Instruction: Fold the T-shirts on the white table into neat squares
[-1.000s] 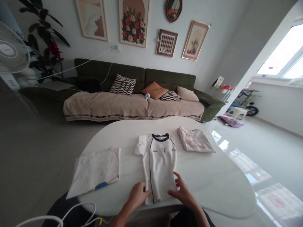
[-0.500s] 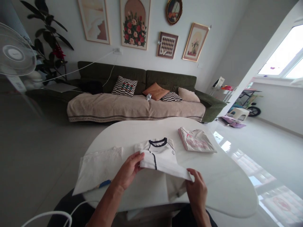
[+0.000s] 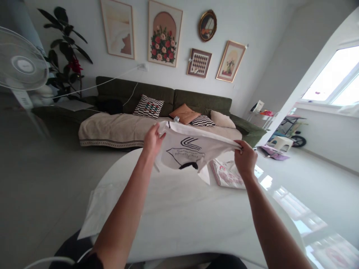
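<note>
A white T-shirt with black print hangs upside down in the air over the table, stretched between both hands. Its hem runs along the top and its dark collar hangs low. My left hand grips the hem at one corner, fingers closed. At the other corner my right hand is closed on the same hem. Beyond the right part of the shirt lies a folded white garment with pink print, partly hidden by my right hand. Left of my left forearm is a clear plastic bag, flat on the table.
The white rounded table spans the foreground. Behind it stands a green sofa with a beige cover and several cushions. A white fan is at the left. A white cable crosses the lower left.
Both hands have lifted the T-shirt off the table, up and away from me, so it now hangs by its hem. The camera view has tilted slightly upward.
</note>
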The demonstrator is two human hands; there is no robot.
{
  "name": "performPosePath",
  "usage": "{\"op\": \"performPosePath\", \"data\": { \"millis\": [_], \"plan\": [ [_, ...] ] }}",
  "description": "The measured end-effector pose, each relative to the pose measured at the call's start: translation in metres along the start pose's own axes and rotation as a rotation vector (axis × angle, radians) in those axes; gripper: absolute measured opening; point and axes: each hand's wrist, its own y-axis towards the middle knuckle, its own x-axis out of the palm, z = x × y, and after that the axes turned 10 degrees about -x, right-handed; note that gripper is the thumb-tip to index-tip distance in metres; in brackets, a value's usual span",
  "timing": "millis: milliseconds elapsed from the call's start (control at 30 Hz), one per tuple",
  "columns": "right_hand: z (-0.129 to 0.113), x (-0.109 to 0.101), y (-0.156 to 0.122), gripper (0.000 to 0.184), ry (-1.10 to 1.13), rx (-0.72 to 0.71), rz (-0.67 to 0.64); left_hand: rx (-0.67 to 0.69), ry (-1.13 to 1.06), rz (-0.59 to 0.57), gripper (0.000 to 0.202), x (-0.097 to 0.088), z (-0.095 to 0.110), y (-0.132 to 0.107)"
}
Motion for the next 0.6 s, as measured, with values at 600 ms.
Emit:
{"op": "performPosePath", "data": {
  "millis": [600],
  "plan": [
    [0.062, 0.012, -0.309, 0.047, 0.077, 0.268, -0.701, -0.368, 0.925, 0.347, 0.041, -0.219, -0.168, -0.187]
  ]
}}
